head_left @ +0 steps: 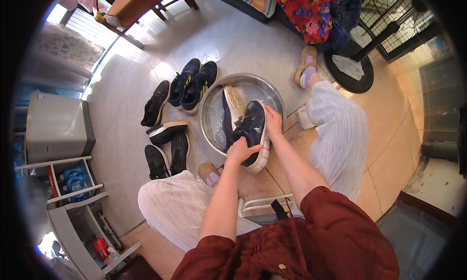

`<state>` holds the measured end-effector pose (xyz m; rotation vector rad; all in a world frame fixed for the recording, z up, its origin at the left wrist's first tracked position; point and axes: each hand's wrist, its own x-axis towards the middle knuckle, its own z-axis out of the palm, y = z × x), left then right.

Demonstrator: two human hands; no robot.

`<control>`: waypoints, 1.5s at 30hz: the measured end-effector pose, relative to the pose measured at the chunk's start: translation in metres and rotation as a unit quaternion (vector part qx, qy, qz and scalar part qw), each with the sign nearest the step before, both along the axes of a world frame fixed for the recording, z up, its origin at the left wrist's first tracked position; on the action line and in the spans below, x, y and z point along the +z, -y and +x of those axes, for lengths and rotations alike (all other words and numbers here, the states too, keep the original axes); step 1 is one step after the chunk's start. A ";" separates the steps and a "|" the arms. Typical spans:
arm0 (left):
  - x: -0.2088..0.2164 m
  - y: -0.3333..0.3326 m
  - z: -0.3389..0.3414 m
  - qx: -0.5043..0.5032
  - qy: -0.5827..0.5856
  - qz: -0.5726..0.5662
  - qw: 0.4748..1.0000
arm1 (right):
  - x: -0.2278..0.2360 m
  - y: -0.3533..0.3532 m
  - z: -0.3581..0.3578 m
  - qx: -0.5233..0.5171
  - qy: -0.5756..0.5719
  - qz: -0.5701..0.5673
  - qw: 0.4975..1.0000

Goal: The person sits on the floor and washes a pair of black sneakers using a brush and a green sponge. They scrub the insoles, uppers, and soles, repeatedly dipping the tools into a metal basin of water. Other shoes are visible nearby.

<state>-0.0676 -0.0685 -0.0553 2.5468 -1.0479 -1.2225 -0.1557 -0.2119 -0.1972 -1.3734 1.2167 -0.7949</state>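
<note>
Grey shelves [87,200] stand at your far left, with a blue bottle [76,181] inside. Next come four dark shoes on the floor: one alone [155,103], then three close together [168,130] lower down. Just right of them, a dark pair with yellow stripes [200,85] sits near the round metal basin [243,76]. Inside the basin, a dark shoe with a tan sole [236,102] leans in cloudy water. Your left hand [242,151] grips the black shoe [255,121] near its heel, thumb lying across it. That shoe is tilted over the side of the basin closest to you, toe pointing away. Your right hand [274,122] holds its white sole from the right, fingers pressed on the edge. Farther right, a small white block [305,118] lies beside your leg, and a white cloth [348,68] rests on a round black base [357,86].
</note>
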 end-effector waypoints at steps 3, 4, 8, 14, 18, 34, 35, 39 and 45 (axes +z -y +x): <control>-0.012 -0.001 0.009 0.374 -0.324 -0.135 0.859 | 0.010 -0.001 0.001 0.003 -0.003 -0.028 1.000; -0.009 0.003 0.011 0.477 -0.405 -0.164 0.762 | 0.014 -0.001 0.002 0.003 -0.004 -0.022 1.000; -0.033 0.026 -0.004 0.626 -0.560 -0.299 0.453 | 0.018 0.010 -0.007 -0.013 -0.005 -0.014 1.000; -0.001 0.015 0.000 0.584 -0.595 -0.354 0.423 | 0.109 -0.021 0.029 0.079 0.096 -0.049 0.991; 0.029 0.026 0.021 0.522 -0.564 -0.421 0.482 | 0.142 -0.031 0.037 0.097 0.095 -0.161 0.978; 0.070 0.026 0.018 0.472 -0.640 -0.281 0.538 | 0.220 0.079 0.086 0.381 0.071 -0.173 0.906; 0.074 0.024 0.019 0.474 -0.635 -0.287 0.538 | 0.225 0.079 0.085 0.398 0.058 -0.172 0.899; 0.088 0.020 0.033 0.464 -0.644 -0.286 0.536 | 0.234 0.045 0.056 0.308 0.133 -0.291 0.896; 0.109 0.027 0.051 0.406 -0.654 -0.272 0.577 | 0.263 0.040 0.042 0.256 0.138 -0.336 0.896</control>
